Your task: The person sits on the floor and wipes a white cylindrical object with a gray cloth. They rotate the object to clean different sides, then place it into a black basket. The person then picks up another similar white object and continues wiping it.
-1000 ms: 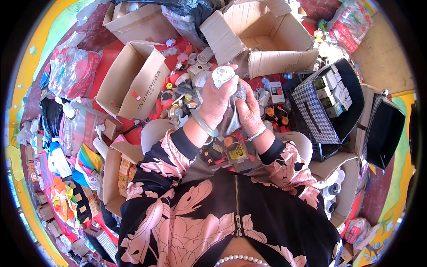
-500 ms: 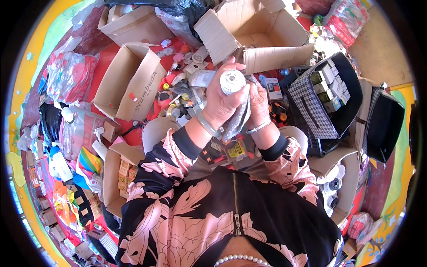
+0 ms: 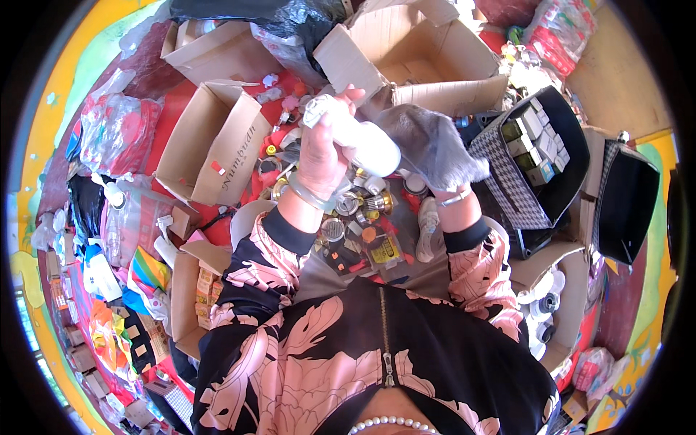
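Note:
My left hand (image 3: 321, 161) is closed around a white, bottle-shaped cylinder (image 3: 377, 151). The cylinder is tilted, its broad rounded end toward the lower right and its narrower end at my fingertips; I cannot make out its exact kind. A grey cloth (image 3: 428, 141) drapes over my right hand (image 3: 451, 194), hiding most of the fingers, and spreads up and left beside the cylinder. Below both hands lies a heap of small hardware, with round metal fittings (image 3: 349, 204) and a yellow-labelled packet (image 3: 384, 250).
Open cardboard boxes stand at the left (image 3: 206, 141) and far middle (image 3: 428, 58). A houndstooth bin (image 3: 500, 174) with several small boxes is at the right. A carton (image 3: 569, 312) of white round fittings sits near right. Plastic bags (image 3: 119, 130) pile up on the left.
My hands have moved apart. The left turned the white cylinder from end-on to tilted on its side; the right drew the grey cloth off to the right, where it now hangs spread out.

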`<action>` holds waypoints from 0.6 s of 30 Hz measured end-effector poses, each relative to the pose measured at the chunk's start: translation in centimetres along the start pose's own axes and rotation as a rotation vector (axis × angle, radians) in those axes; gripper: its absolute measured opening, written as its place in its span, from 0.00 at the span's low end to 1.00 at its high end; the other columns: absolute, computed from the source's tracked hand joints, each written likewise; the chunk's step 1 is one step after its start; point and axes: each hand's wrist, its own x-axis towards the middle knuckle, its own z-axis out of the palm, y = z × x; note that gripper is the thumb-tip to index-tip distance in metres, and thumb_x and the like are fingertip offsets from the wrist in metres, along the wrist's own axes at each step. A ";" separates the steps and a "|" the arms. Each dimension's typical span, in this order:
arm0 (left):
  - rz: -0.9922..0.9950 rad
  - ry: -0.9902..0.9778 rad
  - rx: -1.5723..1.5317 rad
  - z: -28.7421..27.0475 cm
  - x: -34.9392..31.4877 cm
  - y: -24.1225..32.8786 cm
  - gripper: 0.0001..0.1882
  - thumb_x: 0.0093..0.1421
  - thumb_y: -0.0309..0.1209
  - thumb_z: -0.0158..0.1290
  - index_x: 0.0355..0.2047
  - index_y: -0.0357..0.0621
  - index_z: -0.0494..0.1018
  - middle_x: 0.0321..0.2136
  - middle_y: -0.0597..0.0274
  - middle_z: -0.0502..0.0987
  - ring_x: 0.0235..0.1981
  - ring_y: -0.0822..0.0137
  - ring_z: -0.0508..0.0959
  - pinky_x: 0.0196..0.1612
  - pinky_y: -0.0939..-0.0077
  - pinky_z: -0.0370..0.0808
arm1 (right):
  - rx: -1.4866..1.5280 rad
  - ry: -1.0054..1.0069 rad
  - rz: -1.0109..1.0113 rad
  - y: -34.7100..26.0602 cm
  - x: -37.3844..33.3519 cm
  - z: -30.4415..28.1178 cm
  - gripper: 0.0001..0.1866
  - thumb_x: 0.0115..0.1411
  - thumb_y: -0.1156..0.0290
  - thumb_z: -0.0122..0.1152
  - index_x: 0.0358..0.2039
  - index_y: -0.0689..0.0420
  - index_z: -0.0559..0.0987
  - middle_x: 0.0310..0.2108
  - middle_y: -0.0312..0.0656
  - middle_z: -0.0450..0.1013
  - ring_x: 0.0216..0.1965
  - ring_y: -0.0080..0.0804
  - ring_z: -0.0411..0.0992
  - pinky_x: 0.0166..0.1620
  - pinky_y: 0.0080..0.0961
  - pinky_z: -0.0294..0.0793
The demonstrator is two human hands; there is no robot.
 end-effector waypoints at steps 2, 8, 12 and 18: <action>0.022 0.032 0.015 -0.4 0.3 0.5 0.23 0.54 0.43 0.52 0.45 0.40 0.67 0.47 0.63 0.70 0.41 0.76 0.66 0.50 0.78 0.64 | -1.166 -0.289 -0.219 -0.9 0.2 1.6 0.19 0.64 0.66 0.46 0.52 0.62 0.67 0.48 0.45 0.68 0.48 0.34 0.68 0.48 0.27 0.71; 0.108 -0.054 0.494 0.0 -0.4 -0.3 0.22 0.55 0.38 0.53 0.46 0.35 0.67 0.46 0.62 0.70 0.53 0.74 0.63 0.58 0.78 0.55 | -0.337 -0.184 -0.060 3.5 -1.9 1.6 0.33 0.53 0.67 0.65 0.58 0.54 0.62 0.51 0.37 0.64 0.51 0.26 0.63 0.55 0.22 0.60; -0.002 0.019 0.320 1.0 -1.4 -1.2 0.22 0.53 0.33 0.55 0.46 0.35 0.66 0.44 0.62 0.71 0.52 0.74 0.63 0.56 0.77 0.58 | -0.564 -0.062 -0.176 5.8 -1.7 0.7 0.29 0.55 0.66 0.62 0.56 0.56 0.64 0.46 0.34 0.67 0.47 0.21 0.64 0.53 0.20 0.61; 0.123 -0.046 0.468 0.5 -1.5 -1.5 0.22 0.53 0.35 0.55 0.46 0.37 0.66 0.44 0.58 0.71 0.57 0.66 0.61 0.57 0.73 0.57 | -0.631 0.007 -0.381 7.0 -1.4 0.5 0.22 0.59 0.62 0.56 0.51 0.60 0.68 0.45 0.36 0.68 0.47 0.21 0.64 0.53 0.21 0.61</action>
